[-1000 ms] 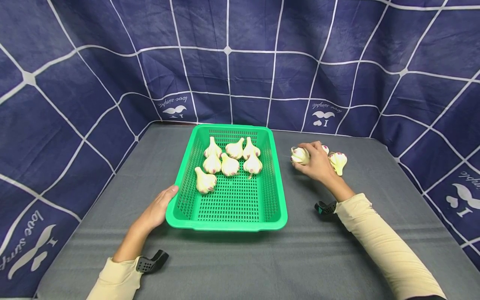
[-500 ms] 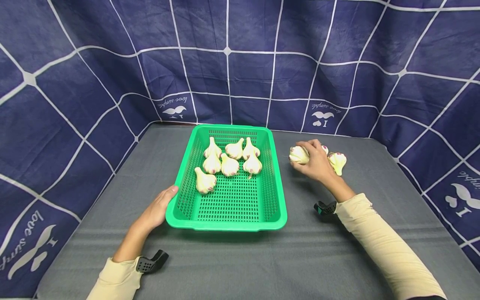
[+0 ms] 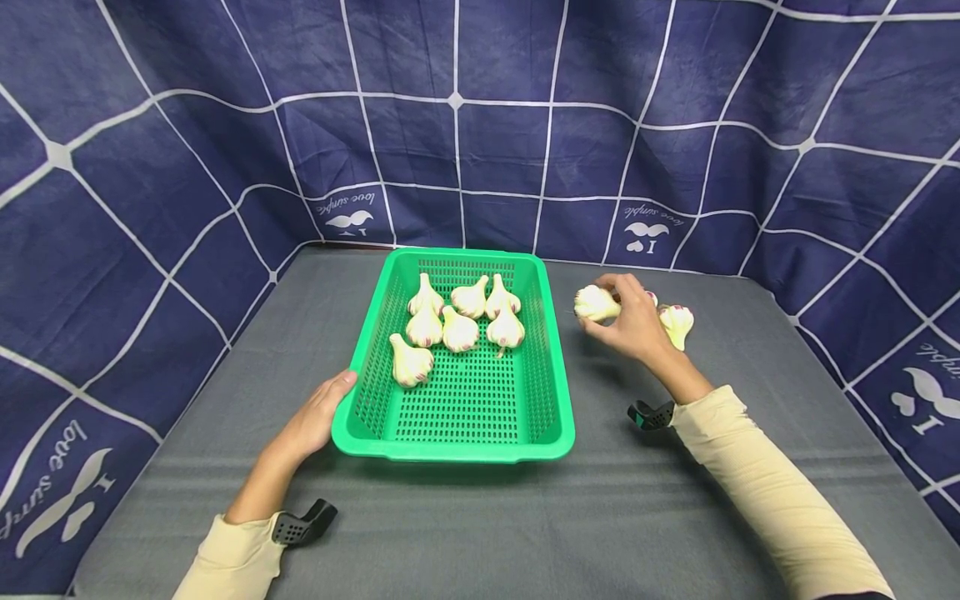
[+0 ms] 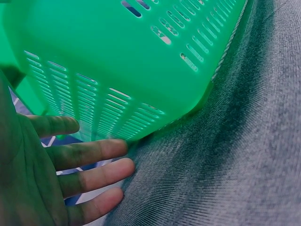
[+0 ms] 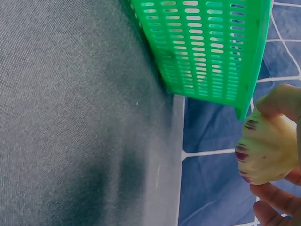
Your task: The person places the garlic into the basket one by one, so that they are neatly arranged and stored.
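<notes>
Garlic (image 3: 595,303) over grey cloth (image 3: 480,533), drape (image 3: 495,150) behind.

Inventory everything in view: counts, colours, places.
Basket: 1, green, view centre
Basket garlic: 7, off-white and purple, inside basket
Loose garlic: 2 visible, same colours, right of basket, one mostly hidden
Held garlic: 1, same colours, pinched by right hand
Tabletop: 1, grey, under basket
Patterned cloth: count unclear, blue-white, back and sides
Wrist devices: 2, black, left and right
Sleeves: 2, cream, lower left and right
Left hand: 1, bare, at basket's left side
Right hand: 1, bare, right of basket
</notes>
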A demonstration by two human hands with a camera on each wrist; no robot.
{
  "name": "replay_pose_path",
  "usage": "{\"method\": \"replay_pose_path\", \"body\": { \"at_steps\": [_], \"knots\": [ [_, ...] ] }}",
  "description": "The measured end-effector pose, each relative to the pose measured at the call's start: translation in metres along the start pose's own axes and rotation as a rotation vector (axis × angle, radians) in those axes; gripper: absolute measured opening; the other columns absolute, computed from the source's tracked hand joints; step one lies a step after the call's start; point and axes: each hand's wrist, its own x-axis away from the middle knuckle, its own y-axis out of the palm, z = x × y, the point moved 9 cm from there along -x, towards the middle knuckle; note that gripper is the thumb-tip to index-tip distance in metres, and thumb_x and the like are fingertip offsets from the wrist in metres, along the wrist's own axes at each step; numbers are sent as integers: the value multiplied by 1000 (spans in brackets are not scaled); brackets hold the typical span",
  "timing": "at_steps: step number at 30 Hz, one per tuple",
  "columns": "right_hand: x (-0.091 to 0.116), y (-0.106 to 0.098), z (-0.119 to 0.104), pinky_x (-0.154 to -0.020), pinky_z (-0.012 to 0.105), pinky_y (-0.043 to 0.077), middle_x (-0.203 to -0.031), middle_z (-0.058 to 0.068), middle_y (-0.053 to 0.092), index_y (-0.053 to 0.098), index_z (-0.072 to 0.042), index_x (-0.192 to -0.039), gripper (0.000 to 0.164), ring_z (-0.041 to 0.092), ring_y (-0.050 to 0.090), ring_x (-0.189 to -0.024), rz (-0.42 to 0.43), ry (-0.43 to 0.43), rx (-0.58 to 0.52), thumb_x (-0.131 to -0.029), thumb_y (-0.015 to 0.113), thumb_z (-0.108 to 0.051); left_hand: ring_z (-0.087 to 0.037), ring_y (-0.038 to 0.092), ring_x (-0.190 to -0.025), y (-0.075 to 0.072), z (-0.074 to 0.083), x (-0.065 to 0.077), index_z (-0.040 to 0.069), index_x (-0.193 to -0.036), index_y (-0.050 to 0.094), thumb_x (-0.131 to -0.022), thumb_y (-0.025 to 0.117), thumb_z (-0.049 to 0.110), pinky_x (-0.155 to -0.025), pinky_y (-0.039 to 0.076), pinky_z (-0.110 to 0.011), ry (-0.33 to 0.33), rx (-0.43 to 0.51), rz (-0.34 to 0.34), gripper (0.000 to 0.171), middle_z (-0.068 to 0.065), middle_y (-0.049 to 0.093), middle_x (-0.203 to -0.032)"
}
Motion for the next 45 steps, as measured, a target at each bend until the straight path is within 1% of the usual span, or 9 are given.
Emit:
{"method": "replay_pose_path", "body": {
  "at_steps": [2, 9, 16, 20, 26, 33, 36, 40, 45],
  "knots": [
    [-1, -2, -3, -77, 46, 45, -103, 18, 58, 58, 1, -114, 58, 35, 56, -90, 7, -8, -11, -66, 86, -16, -47, 32, -136, 0, 0, 0, -19, -142, 35, -107, 22, 32, -112, 20, -60, 3, 0, 0, 63, -36, 40, -143],
    [-5, -8, -18, -74, 44, 46, -101, 16, 60, 60, 1, -109, 54, 31, 58, -89, 34, -53, -32, -65, 87, -15, -52, 29, -137, 0, -6, 0, -20, -142, 33, -107, 21, 32, -113, 19, -60, -66, -33, 1, 63, -40, 35, -144],
    [-8, -11, -27, -72, 40, 43, -102, 16, 60, 62, 1, -110, 53, 28, 53, -87, 62, -90, -54, -66, 88, -15, -49, 33, -135, -1, -3, -1, -19, -141, 36, -107, 21, 32, -112, 21, -60, -43, -21, 2, 63, -38, 40, -142],
    [-10, -12, -32, -69, 38, 41, -102, 16, 61, 63, 1, -111, 54, 26, 51, -84, 67, -103, -68, -66, 88, -15, -50, 30, -137, -1, -4, -1, -19, -142, 35, -107, 22, 33, -113, 20, -59, -61, -33, 4, 64, -39, 37, -144],
    [-14, -14, -39, -69, 39, 42, -99, 16, 60, 61, 3, -113, 59, 26, 51, -81, 75, -105, -82, -66, 89, -17, -51, 27, -138, -1, -5, -1, -20, -142, 33, -107, 23, 31, -114, 19, -59, -68, -36, 3, 63, -39, 34, -145],
    [-18, -17, -49, -67, 39, 43, -93, 12, 59, 62, -1, -108, 56, 24, 52, -79, 101, -109, -112, -65, 91, -21, -51, 27, -138, -1, -4, -1, -20, -142, 33, -107, 23, 32, -113, 19, -59, -65, -38, 0, 63, -39, 34, -145],
    [-19, -17, -51, -64, 37, 45, -92, 10, 59, 63, -1, -107, 54, 21, 53, -77, 93, -77, -150, -66, 91, -20, -51, 28, -138, -1, -4, -1, -20, -142, 34, -107, 22, 33, -113, 19, -59, -60, -32, 0, 64, -39, 35, -145],
    [-21, -15, -49, -61, 28, 45, -92, 8, 59, 66, -2, -112, 52, 18, 54, -73, 50, 14, -249, -68, 89, -17, -51, 29, -137, -1, -4, -1, -20, -141, 35, -107, 22, 34, -113, 19, -60, -50, -25, 4, 65, -39, 37, -144],
    [-24, -12, -50, -61, 21, 43, -96, 6, 61, 68, -3, -117, 49, 16, 56, -76, -4, 90, -328, -73, 87, -12, -48, 35, -134, -1, -2, -1, -19, -140, 38, -108, 21, 33, -111, 22, -60, -14, -5, 5, 63, -37, 44, -139]
  ]
}}
